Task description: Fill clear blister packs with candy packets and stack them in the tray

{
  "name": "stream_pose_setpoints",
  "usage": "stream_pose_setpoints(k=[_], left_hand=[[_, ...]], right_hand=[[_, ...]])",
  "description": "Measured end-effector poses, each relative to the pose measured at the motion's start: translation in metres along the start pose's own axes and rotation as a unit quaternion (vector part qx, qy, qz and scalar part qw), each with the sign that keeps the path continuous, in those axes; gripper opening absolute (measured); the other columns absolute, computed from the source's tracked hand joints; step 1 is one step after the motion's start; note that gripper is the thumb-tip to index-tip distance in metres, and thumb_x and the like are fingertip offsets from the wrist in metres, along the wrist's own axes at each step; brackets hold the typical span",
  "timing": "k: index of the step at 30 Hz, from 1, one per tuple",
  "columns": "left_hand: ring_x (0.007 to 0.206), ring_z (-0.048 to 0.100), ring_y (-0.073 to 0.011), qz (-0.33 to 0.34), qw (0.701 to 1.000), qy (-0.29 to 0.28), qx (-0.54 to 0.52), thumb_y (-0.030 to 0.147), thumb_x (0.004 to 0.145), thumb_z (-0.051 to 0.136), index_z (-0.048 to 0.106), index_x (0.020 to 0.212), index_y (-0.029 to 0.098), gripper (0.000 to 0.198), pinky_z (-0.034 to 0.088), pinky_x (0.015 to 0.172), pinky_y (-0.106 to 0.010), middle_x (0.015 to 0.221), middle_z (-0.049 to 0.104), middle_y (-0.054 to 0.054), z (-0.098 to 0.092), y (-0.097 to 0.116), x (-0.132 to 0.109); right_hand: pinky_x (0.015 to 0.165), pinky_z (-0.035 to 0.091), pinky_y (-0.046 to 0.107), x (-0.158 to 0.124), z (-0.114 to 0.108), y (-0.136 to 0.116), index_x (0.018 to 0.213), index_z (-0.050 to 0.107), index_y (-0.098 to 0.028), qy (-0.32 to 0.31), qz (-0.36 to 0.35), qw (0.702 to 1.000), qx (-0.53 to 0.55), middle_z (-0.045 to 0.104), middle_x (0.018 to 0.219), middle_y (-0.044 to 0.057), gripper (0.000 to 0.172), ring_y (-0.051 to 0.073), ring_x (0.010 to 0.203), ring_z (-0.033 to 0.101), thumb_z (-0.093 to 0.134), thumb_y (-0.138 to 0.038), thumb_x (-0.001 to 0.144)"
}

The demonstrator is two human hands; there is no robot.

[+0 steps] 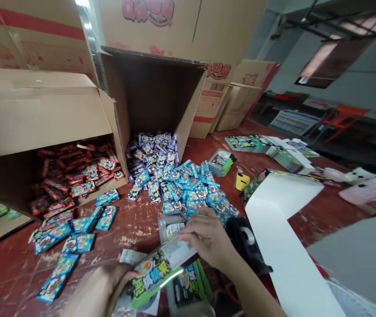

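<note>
Low in the head view, a clear plastic candy box (155, 274) with a black and green printed card is held tilted between both hands. My left hand (104, 281) is closed on its lower left end, blurred by motion. My right hand (207, 237) grips the upper right end, fingers over the top. Beneath it lie another green and black candy box (191, 284) and an empty-looking clear plastic tray (165, 224). A heap of blue candy packets (194, 189) lies just beyond my right hand. Several loose blue packets (78, 242) are scattered on the left.
Cardboard boxes (42, 112) stand open at the back, spilling red packets (75, 171) and purple packets (153, 154). A black tape dispenser (247, 244) sits beside my right forearm, near a white folded card (280, 207). Stacked plastic trays (220, 162) and a yellow object (242, 180) lie beyond.
</note>
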State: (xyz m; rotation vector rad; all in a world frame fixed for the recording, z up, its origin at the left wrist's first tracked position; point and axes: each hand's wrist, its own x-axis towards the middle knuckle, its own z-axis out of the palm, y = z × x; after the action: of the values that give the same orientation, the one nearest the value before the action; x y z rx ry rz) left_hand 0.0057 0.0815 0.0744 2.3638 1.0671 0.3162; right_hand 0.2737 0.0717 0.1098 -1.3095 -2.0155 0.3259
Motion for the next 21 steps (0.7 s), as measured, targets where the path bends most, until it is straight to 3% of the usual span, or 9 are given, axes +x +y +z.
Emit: stream_pose_setpoints(k=[2,4,5,7,9,11,15,18,21], left_hand=[[0.073,0.073,-0.0192,0.0,1.0,0.013,-0.021,0.039,0.091,0.049,0.072,0.098,0.025,0.028,0.053,0.062,-0.02,0.084,0.076,-0.005,0.002,-0.002,0.002],[0.075,0.072,-0.0188,-0.007,0.997,0.046,-0.065,0.037,0.091,0.048,0.072,0.096,0.024,0.028,0.054,0.065,-0.02,0.086,0.076,-0.005,0.004,0.001,0.008],[0.074,0.072,-0.0184,-0.018,0.993,0.078,-0.091,0.037,0.091,0.047,0.073,0.091,0.023,0.029,0.054,0.066,-0.02,0.083,0.076,-0.005,0.005,0.002,0.01],[0.07,0.071,-0.018,-0.054,0.978,0.149,-0.138,0.039,0.088,0.051,0.073,0.084,0.02,0.029,0.054,0.064,-0.02,0.076,0.074,-0.004,0.008,0.004,0.015],[0.058,0.066,-0.0168,-0.115,0.957,0.198,-0.178,0.044,0.085,0.056,0.072,0.079,0.018,0.031,0.051,0.054,-0.02,0.062,0.069,-0.002,0.01,0.004,0.016],[0.049,0.059,-0.0139,-0.152,0.943,0.195,-0.225,0.047,0.082,0.058,0.069,0.071,0.016,0.034,0.046,0.045,-0.019,0.054,0.062,0.0,0.014,0.006,0.018],[0.053,0.057,-0.0135,-0.183,0.911,0.176,-0.325,0.05,0.072,0.069,0.068,0.061,0.014,0.038,0.047,0.049,-0.019,0.058,0.065,-0.002,0.022,0.013,0.023],[0.055,0.06,-0.0157,-0.275,0.842,0.186,-0.426,0.055,0.063,0.075,0.07,0.069,0.013,0.042,0.05,0.051,-0.022,0.063,0.069,-0.003,0.019,0.013,0.029],[0.06,0.064,-0.0174,-0.342,0.744,0.266,-0.509,0.058,0.058,0.077,0.07,0.089,0.014,0.055,0.053,0.055,-0.024,0.071,0.072,-0.004,0.008,0.006,0.034]], right_hand=[[0.099,0.032,0.039,0.003,0.013,-0.013,0.071,0.066,-0.025,-0.03,-0.033,0.998,0.034,0.068,0.067,-0.005,0.016,0.014,0.07,0.062,0.062,-0.023,0.086],[0.104,0.03,0.041,0.005,0.028,-0.028,0.076,0.067,-0.026,0.004,-0.018,0.999,0.047,0.071,0.083,-0.003,0.008,0.017,0.089,0.063,0.065,-0.026,0.084],[0.105,0.031,0.043,0.005,0.033,-0.033,0.084,0.068,-0.027,0.047,0.029,0.997,0.051,0.07,0.097,0.0,0.004,0.02,0.101,0.061,0.069,-0.029,0.08],[0.099,0.04,0.042,0.003,0.04,-0.039,0.099,0.067,-0.023,0.102,0.162,0.976,0.102,0.065,0.116,0.007,0.034,0.027,0.112,0.056,0.078,-0.037,0.07],[0.084,0.05,0.036,-0.002,0.043,-0.036,0.1,0.068,-0.018,0.057,0.255,0.938,0.226,0.068,0.109,0.01,0.038,0.026,0.1,0.063,0.076,-0.041,0.071],[0.071,0.051,0.03,-0.007,0.045,-0.03,0.086,0.07,-0.016,0.003,0.28,0.902,0.33,0.072,0.087,0.007,0.024,0.021,0.08,0.066,0.067,-0.039,0.079],[0.059,0.046,0.024,-0.007,0.055,-0.023,0.066,0.064,-0.015,0.062,0.303,0.881,0.357,0.066,0.065,0.002,0.017,0.015,0.062,0.06,0.069,-0.029,0.074],[0.055,0.042,0.022,-0.013,0.072,-0.032,0.062,0.061,-0.016,0.071,0.33,0.856,0.391,0.063,0.061,0.001,0.018,0.013,0.056,0.055,0.071,-0.028,0.071],[0.049,0.039,0.022,-0.036,0.097,-0.046,0.059,0.06,-0.016,0.002,0.349,0.855,0.384,0.06,0.057,0.0,0.022,0.012,0.051,0.052,0.073,-0.029,0.07]])
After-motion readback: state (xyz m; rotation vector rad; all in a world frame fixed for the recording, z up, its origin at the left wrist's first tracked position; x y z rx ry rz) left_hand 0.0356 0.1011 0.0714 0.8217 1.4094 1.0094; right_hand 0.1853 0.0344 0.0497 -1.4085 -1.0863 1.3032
